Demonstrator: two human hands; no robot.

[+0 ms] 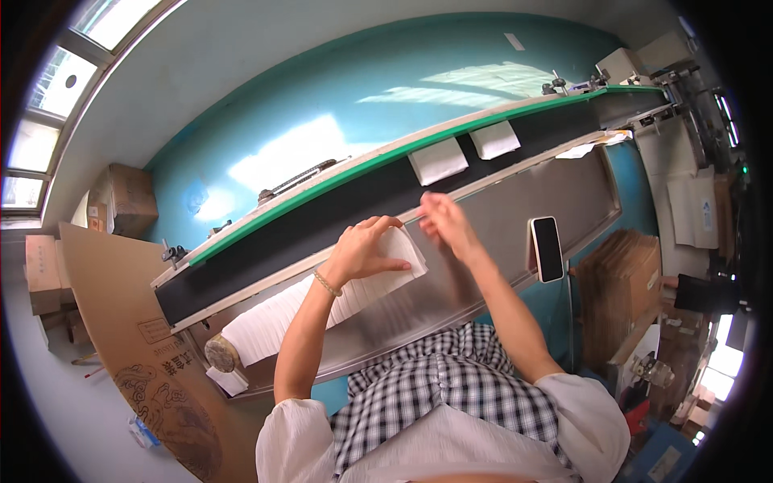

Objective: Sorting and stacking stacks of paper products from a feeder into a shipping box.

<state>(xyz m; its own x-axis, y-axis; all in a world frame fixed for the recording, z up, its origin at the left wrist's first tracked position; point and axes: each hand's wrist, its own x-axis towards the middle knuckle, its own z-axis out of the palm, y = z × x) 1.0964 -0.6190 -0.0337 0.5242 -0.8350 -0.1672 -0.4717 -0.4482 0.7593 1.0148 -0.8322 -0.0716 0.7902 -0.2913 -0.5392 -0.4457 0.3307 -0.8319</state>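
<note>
A long row of white folded paper packs [294, 322], standing pressed together, runs along the metal work tray [515, 189] before me. My left hand [366, 251], with a beaded bracelet at its wrist, grips the right end of this row, thumb on the near side and fingers over the far side. Just right of it my right hand [448, 227] is held in the air, slightly blurred, fingers loosely curved and apart, nothing visible in it. A short round block [221, 352] stands against the row's left end. On the dark conveyor belt beyond lie two white paper packs, one nearer [439, 161] and one farther [494, 140].
A phone [547, 249] lies at the tray's right edge. Green-edged railing [322, 191] borders the belt's far side. A large cardboard sheet [121, 322] leans at the left, and stacked flattened cartons [616, 282] stand at the right. A dark sleeve [704, 294] shows at the far right.
</note>
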